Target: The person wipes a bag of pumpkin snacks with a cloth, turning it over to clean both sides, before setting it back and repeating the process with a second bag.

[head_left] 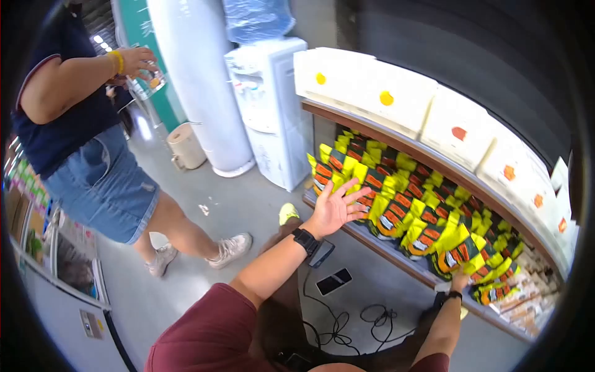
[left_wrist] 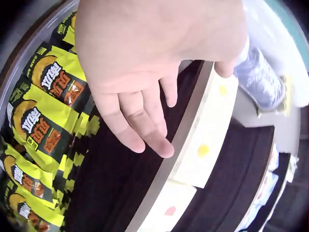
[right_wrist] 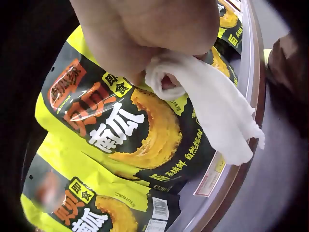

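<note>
At far left stands a person in a navy top and blue denim shorts [head_left: 102, 183]; beyond come a beige cylindrical bin [head_left: 186, 147] and a boxy, glossy white water dispenser [head_left: 273, 118]. Next, the camera wearer's left hand [head_left: 334, 211] is turned palm upward, its fingers spread and gripping nothing, before the shelving. Below it, a flat, dark-faced smartphone [head_left: 334, 281] lies on the smooth grey floor [head_left: 248, 204] near loops of thin black cable [head_left: 338, 328]. Rightward extend ranks of black-and-yellow pouches [head_left: 393, 217] of shiny, creased plastic film, printed with orange pumpkin pieces, on the lower shelf; smooth white boxes [head_left: 396, 80] with small coloured patches line the shelf above. At right, the right hand [head_left: 459, 283] grips a soft white strip [right_wrist: 217, 106], rolled into a loop at the fingers, its ragged free end extending across the front pouches toward the brown shelf edge [right_wrist: 231, 193]. Whether the strip is paper or fabric cannot be told. The step in hand appears to be wiping along the shelf front; the next move would probably call for a firm hold on the strip and light pressure, since slick pouches may slide.
</note>
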Demonstrator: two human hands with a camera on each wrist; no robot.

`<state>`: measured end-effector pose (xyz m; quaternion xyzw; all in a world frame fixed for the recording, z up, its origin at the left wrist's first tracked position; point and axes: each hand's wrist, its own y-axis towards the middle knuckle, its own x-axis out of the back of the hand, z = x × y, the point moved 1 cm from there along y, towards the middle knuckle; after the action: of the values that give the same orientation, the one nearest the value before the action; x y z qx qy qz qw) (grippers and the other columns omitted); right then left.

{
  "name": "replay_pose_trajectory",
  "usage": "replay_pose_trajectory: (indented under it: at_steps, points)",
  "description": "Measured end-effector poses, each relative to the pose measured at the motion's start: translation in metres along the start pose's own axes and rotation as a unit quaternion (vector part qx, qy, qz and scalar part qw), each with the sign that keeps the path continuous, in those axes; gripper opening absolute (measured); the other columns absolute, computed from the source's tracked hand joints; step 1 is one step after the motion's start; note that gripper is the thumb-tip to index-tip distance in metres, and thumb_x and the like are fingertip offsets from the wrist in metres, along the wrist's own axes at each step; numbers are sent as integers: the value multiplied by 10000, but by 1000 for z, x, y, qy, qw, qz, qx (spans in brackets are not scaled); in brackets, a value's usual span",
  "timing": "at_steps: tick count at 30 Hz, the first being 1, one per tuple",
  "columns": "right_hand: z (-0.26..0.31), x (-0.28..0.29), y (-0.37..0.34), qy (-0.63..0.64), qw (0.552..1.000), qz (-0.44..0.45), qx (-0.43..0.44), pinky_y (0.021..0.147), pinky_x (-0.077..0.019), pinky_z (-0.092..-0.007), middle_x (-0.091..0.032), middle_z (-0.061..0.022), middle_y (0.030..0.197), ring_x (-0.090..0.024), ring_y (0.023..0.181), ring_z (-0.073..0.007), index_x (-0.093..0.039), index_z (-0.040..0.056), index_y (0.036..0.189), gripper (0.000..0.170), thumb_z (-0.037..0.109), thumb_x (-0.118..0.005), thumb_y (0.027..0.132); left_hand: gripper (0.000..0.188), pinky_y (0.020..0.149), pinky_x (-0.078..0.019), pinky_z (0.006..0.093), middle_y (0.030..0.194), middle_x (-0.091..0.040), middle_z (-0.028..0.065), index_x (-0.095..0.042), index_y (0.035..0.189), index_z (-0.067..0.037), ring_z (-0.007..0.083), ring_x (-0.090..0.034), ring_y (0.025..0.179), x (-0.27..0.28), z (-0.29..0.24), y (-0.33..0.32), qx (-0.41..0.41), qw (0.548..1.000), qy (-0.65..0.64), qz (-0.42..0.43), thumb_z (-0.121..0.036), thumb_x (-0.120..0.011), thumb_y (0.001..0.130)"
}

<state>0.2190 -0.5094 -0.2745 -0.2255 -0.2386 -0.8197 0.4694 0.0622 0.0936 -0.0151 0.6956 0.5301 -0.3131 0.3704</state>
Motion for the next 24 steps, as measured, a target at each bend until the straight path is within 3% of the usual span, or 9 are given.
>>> replay_pose_trajectory:
  at_steps: [5,8,13,17,19,20,21,23,24]
  points:
    - [39,6,-16,95,990,49,-95,733,-477,-444,-684,-214,960,-639,830,-367,-609,-75,1047,440,336,-654,896,702,834,-518,354,1428,-480,131,-360,1454,-138,198,-641,858,26,-15,-1,-31,996,-50,-70,-624,-350,947]
    - [3,-7,-7,4,999,29,26,870,-458,-414,-657,-195,1127,-612,1038,-359,-590,-26,1138,402,207,-701,830,626,786,-523,316,1325,-575,106,-412,1413,-121,153,-633,805,32,12,-1,119,976,167,-77,-554,-415,961]
    - [31,4,-22,-38,999,27,-4,877,-462,-434,-668,-190,1113,-614,1033,-386,-609,-1,1136,457,222,-733,756,505,750,-523,270,1212,-634,45,-484,1347,-94,100,-602,766,27,57,-6,337,843,418,-1,-358,-599,932]
    - [36,16,-24,-155,986,37,-48,857,-482,-466,-672,-228,1057,-616,1004,-420,-642,1,1083,428,316,-652,793,395,756,-528,275,1152,-660,48,-537,1297,-87,104,-604,779,-9,30,-9,189,906,377,20,-296,-549,962]
    - [-3,18,-20,-310,936,63,154,737,-511,-471,-694,-175,907,-649,840,-386,-687,35,879,232,233,-582,820,371,770,-528,281,1146,-664,67,-555,1281,-91,114,-621,825,-7,20,-8,145,926,349,-1,-298,-527,975]
    - [-82,-11,27,-519,809,74,268,659,-525,-432,-695,-133,845,-664,772,-324,-700,66,791,181,189,-570,817,379,775,-526,284,1139,-666,87,-556,1277,-93,120,-630,874,-11,17,-10,140,929,341,-32,-320,-524,975]
    - [-45,-17,-4,-571,769,59,282,605,-492,-396,-689,-73,801,-652,737,-247,-703,136,773,115,204,-610,779,365,767,-524,280,1126,-667,96,-567,1263,-100,119,-630,899,-7,16,-10,145,913,377,-48,-319,-526,975]
    - [31,28,-39,-457,835,-1,306,619,-531,-424,-675,-113,777,-659,705,-288,-700,84,753,176,180,-564,810,324,725,-519,264,1085,-676,76,-610,1204,-117,102,-618,842,5,24,-12,164,872,453,-92,-332,-539,972]
    - [-11,13,-17,-353,905,-47,233,646,-533,-448,-674,-151,784,-661,732,-338,-689,68,750,196,215,-569,801,324,706,-503,254,1060,-687,56,-620,1184,-111,71,-563,730,2,26,-12,194,852,475,-102,-336,-581,954]
